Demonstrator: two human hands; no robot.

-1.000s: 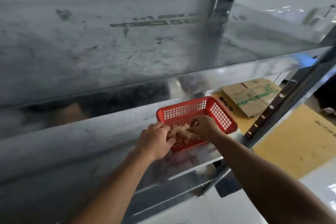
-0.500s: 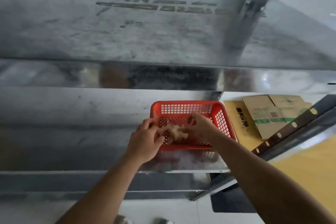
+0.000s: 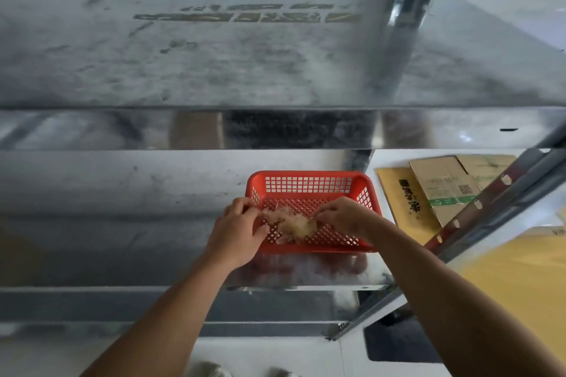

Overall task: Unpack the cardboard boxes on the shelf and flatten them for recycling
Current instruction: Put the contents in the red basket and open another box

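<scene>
A red plastic basket (image 3: 309, 184) sits on the lower metal shelf (image 3: 122, 193). Both my hands reach into it. My left hand (image 3: 239, 231) and my right hand (image 3: 346, 216) each pinch an end of a crumpled wad of clear tape (image 3: 291, 223) over the basket floor. Flattened cardboard boxes (image 3: 444, 187) lie on the floor to the right, past the shelf's end.
An upper metal shelf (image 3: 214, 55) fills the top of the view, with an upright post (image 3: 407, 9) at its right. A diagonal shelf frame bar (image 3: 490, 208) crosses the right side. Yellow cardboard sheets (image 3: 520, 278) lie on the white floor, beside a dark mat (image 3: 398, 343).
The view has swung so the shelf now lies level. Both hands stay in the basket, and the wad of tape is stretched a little wider between them.
</scene>
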